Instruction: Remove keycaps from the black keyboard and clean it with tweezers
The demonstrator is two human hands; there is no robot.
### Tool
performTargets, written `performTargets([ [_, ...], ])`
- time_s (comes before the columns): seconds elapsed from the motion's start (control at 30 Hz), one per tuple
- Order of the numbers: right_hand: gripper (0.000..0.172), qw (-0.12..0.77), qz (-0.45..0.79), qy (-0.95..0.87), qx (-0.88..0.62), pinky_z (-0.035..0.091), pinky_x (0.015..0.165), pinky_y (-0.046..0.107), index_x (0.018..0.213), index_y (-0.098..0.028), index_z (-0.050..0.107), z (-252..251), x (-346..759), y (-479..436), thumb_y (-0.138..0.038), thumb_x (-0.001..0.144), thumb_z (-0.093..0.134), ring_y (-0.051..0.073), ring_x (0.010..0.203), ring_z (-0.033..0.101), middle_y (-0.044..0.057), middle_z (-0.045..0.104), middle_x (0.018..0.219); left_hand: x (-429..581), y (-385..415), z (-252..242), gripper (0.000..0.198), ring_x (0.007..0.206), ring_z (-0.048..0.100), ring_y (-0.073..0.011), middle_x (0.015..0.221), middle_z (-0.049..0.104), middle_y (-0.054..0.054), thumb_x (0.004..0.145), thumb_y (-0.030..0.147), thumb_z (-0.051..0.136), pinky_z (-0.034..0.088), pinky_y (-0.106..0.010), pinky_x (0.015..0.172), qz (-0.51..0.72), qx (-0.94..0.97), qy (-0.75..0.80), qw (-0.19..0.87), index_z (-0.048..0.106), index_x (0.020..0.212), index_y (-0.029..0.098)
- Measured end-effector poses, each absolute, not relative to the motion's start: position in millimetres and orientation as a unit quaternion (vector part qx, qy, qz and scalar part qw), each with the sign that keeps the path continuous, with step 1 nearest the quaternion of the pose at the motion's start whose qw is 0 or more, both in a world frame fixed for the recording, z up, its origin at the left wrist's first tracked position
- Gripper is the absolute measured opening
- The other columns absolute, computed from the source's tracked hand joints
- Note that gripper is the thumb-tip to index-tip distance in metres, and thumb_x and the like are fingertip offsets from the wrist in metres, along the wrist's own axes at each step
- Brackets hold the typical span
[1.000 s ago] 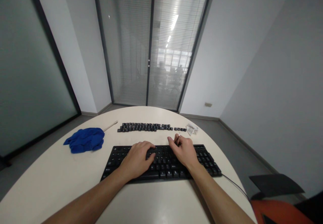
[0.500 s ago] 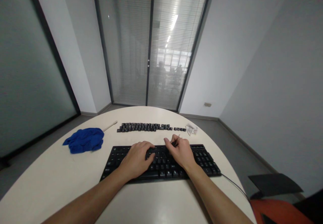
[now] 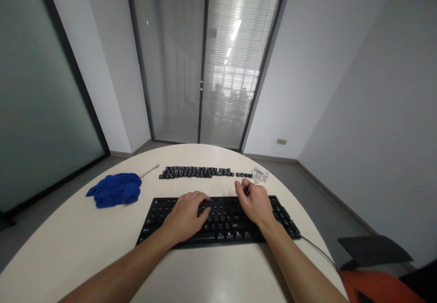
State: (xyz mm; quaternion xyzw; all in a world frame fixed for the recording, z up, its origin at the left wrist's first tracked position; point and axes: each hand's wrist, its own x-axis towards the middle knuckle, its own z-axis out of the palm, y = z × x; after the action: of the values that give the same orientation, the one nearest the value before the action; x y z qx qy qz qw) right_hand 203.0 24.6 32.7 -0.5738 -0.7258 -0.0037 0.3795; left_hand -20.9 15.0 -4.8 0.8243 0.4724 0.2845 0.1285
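Observation:
A black keyboard [image 3: 218,235] lies across the table in front of me, with bare spots where keycaps are off in its upper part. My left hand [image 3: 187,216] rests on its left half, thumb and fingers apart, holding nothing. Over the right part is my right hand [image 3: 256,203], its fingers curled in a pinch around something small and dark that I cannot make out. Beyond the keyboard, loose black keycaps [image 3: 191,172] stand in rows, with a shorter row [image 3: 244,175] to their right.
A crumpled blue cloth [image 3: 118,190] lies at the left, beside a thin white stick [image 3: 149,171]. Small clear plastic bags [image 3: 260,174] sit at the right rear of the round table [image 3: 68,244]. A cable [image 3: 319,249] runs off towards a red and black chair [image 3: 378,285].
My right hand has moved to the right above the keyboard, its fingers still curled. My left hand has stayed in place.

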Motion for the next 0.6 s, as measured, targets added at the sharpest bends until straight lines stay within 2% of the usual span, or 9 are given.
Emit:
performTargets([
  [0.23,0.043,0.377,0.019,-0.715,-0.589,0.030,0.053,0.026,0.058,-0.023,0.040,26.7,202.8,26.9,-0.044,0.096,0.039,0.015,0.045,0.048,-0.002,0.047,0.046,-20.5,14.5,-3.7,0.020,0.101,0.060,-0.0241,0.107,0.067,-0.005,0.088,0.028,0.054,0.045,-0.044,0.095,0.284,0.825,0.473,0.126,0.061,0.106,0.022],
  [0.6,0.039,0.340,-0.001,-0.728,-0.595,0.031,0.054,0.027,0.063,-0.022,0.049,24.0,193.5,26.4,-0.039,0.097,0.039,0.017,0.050,0.058,0.001,0.058,0.052,-18.5,14.5,-3.0,0.020,0.101,0.061,-0.0243,0.107,0.067,-0.005,0.088,0.028,0.055,0.044,-0.042,0.095,0.289,0.823,0.473,0.128,0.062,0.105,0.023],
])
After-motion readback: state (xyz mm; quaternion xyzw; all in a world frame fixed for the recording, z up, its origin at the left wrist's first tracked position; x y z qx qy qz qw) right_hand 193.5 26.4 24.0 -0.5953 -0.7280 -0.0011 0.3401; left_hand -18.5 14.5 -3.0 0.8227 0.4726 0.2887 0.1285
